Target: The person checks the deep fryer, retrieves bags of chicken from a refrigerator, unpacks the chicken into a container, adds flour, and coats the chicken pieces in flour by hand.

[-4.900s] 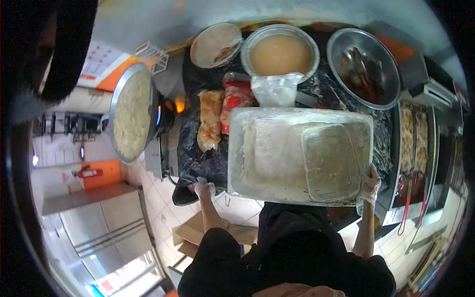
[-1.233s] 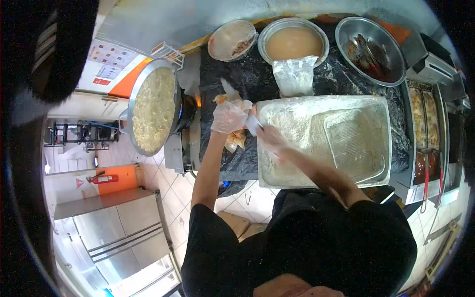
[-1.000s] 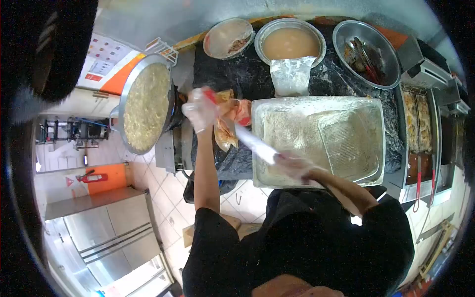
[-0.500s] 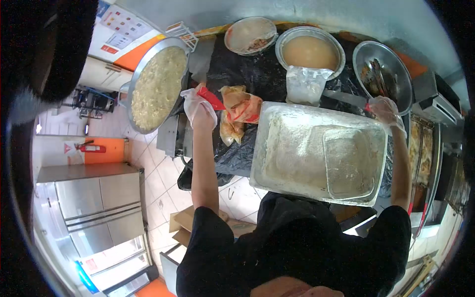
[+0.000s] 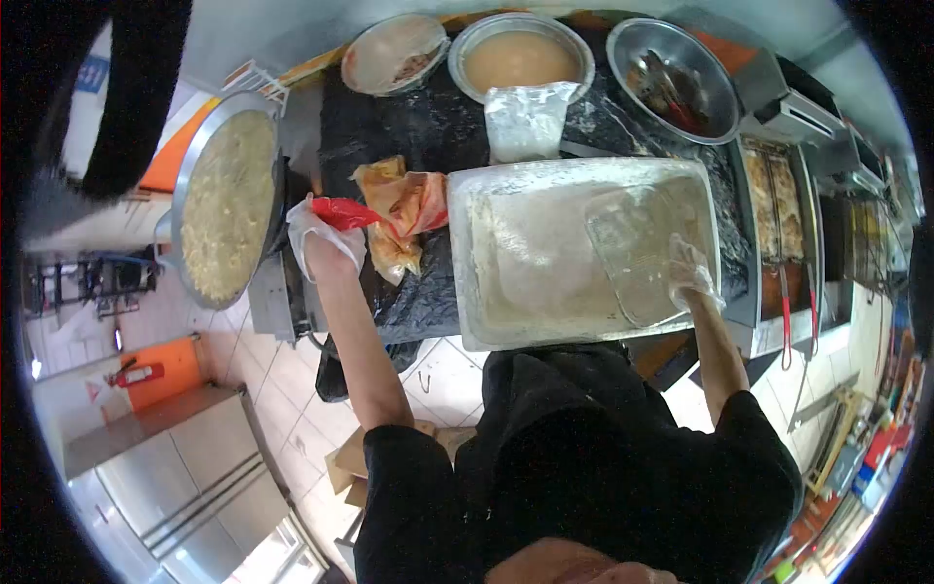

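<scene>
My left hand [image 5: 326,238], in a clear plastic glove, is closed on a crumpled red plastic bag [image 5: 342,212]. Right beside it lie stained, crumpled plastic bags [image 5: 397,219] on black plastic sheeting. My right hand [image 5: 689,273], also gloved, reaches over the near right part of a large white floury tray [image 5: 516,268]. Its fingers are at the right edge of a rectangular mesh basket [image 5: 628,253] inside the tray and seem to grip it. The basket sits at a slant. A strip of knife blade [image 5: 584,149] shows behind the tray; its handle is hidden.
A large bowl of pale batter-like mix [image 5: 229,209] stands at left. Along the back are a covered tub [image 5: 389,58], a bowl of cloudy liquid [image 5: 520,63], a white bag [image 5: 525,122] and a steel bowl with utensils [image 5: 671,83]. A fryer [image 5: 773,204] with red-handled baskets stands right.
My right hand has left the knife handle by the tray's far right corner and moved to the mesh basket, which is now slanted. My left hand still holds the red bag. The view has shifted.
</scene>
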The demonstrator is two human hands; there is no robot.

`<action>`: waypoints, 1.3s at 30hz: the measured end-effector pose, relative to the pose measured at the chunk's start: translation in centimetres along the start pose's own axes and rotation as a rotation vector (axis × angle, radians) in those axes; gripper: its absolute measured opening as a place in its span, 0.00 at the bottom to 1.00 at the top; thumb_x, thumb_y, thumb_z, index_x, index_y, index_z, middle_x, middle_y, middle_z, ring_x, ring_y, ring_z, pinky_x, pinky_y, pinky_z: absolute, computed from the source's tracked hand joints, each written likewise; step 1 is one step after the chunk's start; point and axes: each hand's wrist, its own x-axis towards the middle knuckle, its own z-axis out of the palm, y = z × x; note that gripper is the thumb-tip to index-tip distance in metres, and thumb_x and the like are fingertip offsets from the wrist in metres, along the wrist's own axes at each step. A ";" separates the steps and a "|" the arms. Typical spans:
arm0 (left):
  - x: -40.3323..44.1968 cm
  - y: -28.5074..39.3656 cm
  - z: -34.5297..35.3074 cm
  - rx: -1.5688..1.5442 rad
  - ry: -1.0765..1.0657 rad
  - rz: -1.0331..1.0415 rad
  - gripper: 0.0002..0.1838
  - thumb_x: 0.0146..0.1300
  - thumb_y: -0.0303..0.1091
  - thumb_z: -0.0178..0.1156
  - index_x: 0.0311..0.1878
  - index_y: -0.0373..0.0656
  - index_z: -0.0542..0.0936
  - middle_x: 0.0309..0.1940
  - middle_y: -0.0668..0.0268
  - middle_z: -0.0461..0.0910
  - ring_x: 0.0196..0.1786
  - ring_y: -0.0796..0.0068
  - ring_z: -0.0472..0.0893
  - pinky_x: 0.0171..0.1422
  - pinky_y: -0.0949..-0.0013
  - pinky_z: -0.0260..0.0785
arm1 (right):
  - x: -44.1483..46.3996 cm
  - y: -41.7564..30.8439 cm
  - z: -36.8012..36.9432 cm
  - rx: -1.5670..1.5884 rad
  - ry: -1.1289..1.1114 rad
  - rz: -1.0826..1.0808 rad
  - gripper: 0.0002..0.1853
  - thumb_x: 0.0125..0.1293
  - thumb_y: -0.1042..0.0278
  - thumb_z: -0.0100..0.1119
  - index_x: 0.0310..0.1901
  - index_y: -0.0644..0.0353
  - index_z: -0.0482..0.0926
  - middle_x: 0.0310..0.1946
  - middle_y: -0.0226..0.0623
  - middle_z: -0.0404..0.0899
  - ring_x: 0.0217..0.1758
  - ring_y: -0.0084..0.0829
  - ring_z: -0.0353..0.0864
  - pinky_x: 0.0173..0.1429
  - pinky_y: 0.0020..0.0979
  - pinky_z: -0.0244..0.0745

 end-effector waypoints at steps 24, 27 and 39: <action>2.2 -0.6 0.2 -0.078 -0.115 -0.097 0.10 0.67 0.36 0.49 0.28 0.48 0.71 0.22 0.68 0.74 0.27 0.70 0.73 0.36 0.66 0.71 | -2.0 2.0 -10.6 -0.641 -0.327 -0.355 0.14 0.56 0.65 0.61 0.43 0.61 0.79 0.34 0.40 0.81 0.43 0.39 0.80 0.49 0.35 0.74; 4.0 -0.7 -1.4 -0.230 -0.166 -0.156 0.11 0.66 0.35 0.49 0.26 0.49 0.69 0.21 0.69 0.72 0.27 0.71 0.73 0.36 0.66 0.70 | -0.8 -0.4 -12.8 -0.752 -0.503 -0.289 0.25 0.56 0.56 0.62 0.51 0.63 0.74 0.42 0.46 0.79 0.47 0.40 0.79 0.50 0.38 0.72; 1.0 -1.3 2.6 -0.092 -0.229 0.025 0.04 0.63 0.33 0.56 0.34 0.45 0.74 0.29 0.67 0.75 0.32 0.75 0.75 0.39 0.70 0.68 | 21.0 -46.3 -9.0 0.855 0.310 -0.781 0.23 0.62 0.53 0.54 0.54 0.58 0.73 0.51 0.47 0.74 0.57 0.39 0.72 0.59 0.38 0.67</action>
